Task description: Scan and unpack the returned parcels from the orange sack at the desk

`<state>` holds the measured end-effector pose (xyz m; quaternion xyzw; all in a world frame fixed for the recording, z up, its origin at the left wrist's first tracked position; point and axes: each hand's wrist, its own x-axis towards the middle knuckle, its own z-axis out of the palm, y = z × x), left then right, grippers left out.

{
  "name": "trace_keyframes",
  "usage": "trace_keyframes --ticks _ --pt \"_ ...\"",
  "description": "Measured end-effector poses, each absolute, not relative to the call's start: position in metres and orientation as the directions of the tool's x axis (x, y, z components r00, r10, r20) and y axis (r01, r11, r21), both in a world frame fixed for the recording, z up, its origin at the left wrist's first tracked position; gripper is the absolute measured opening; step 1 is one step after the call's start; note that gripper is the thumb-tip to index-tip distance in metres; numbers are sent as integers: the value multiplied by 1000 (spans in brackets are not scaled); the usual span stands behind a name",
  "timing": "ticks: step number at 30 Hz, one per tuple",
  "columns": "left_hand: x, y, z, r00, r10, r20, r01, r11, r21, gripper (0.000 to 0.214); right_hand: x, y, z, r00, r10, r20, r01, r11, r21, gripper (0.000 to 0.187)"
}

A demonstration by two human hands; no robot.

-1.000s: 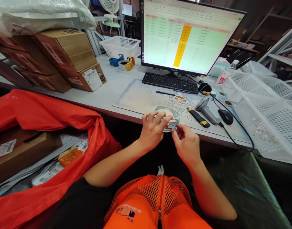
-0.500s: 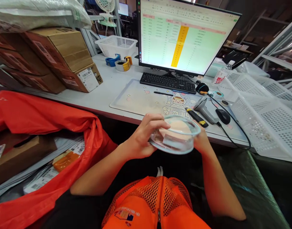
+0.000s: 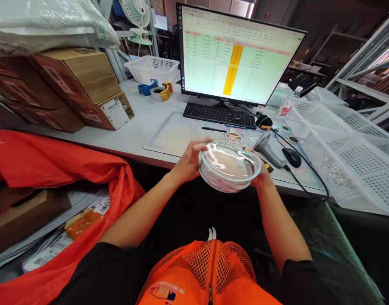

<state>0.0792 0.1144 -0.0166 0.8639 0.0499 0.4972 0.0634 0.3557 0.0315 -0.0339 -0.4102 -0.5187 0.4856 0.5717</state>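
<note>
A round clear glass bowl point(image 3: 229, 165) with a pale bluish rim is held in the air in front of the desk's front edge. My left hand point(image 3: 193, 159) grips its left side, fingers at the rim. On the opposite side my right hand point(image 3: 261, 173) holds the bowl, its fingers mostly hidden behind the glass. The bowl is tilted, its wide round face turned up towards me. Partly hidden behind it lies a yellow and black utility knife point(image 3: 268, 167), near a grey barcode scanner point(image 3: 270, 151).
A keyboard point(image 3: 219, 115) and a monitor point(image 3: 235, 55) stand behind a printed desk mat point(image 3: 169, 133). White perforated baskets point(image 3: 356, 165) are at the right. Cardboard boxes point(image 3: 83, 84) are stacked at left, above a red sheet point(image 3: 95, 156). Tape dispensers point(image 3: 161, 92) sit farther back.
The bowl has turned in my hands, so its broad face now points up towards me. My left fingers have shifted to the rim. The view has moved slightly.
</note>
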Motion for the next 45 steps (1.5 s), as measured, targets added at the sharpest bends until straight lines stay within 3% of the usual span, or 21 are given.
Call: trace_keyframes --ticks 3,6,12,15,21,25,27,31,33,35,36,38,39,42,45 --pt "72 153 -8 463 179 868 284 -958 46 45 357 56 -23 22 964 267 -155 267 -951 35" --pt "82 184 -6 416 283 864 443 -893 79 42 357 83 -10 -46 947 318 -77 314 -946 44" --pt "104 213 -19 634 238 736 242 -965 104 64 364 143 3 -157 938 308 249 339 -907 51" --pt "102 218 -25 653 302 695 299 -945 130 69 368 166 9 -131 944 303 338 330 -881 42" --pt "65 227 -11 536 409 739 498 -860 114 58 403 176 34 -34 953 301 176 302 -937 34" --pt "12 245 0 454 463 762 634 -768 89 49 444 160 46 199 909 366 -134 395 -909 47" --pt "-14 255 1 522 516 679 642 -762 86 47 456 151 47 241 888 392 -225 444 -867 58" --pt "-27 254 10 592 677 438 710 -695 114 67 452 146 41 172 904 391 -213 421 -882 76" --pt "-8 240 22 540 723 431 751 -645 141 83 439 146 36 187 868 461 -103 484 -869 77" --pt "28 224 36 501 731 463 694 -659 289 85 421 145 31 241 773 586 113 578 -808 69" --pt "50 217 43 499 739 453 605 -671 428 83 412 143 29 241 712 659 241 614 -751 63" --pt "99 209 57 584 744 326 313 -576 755 88 395 138 27 143 595 791 466 664 -584 43" --pt "123 208 64 651 714 259 178 -474 862 93 388 135 26 66 547 835 549 679 -488 32" --pt "181 210 83 755 599 268 -50 -354 934 80 381 132 26 -40 448 893 711 641 -290 10" --pt "209 212 84 813 493 310 -104 -400 911 60 391 135 27 88 429 899 775 537 -332 10"
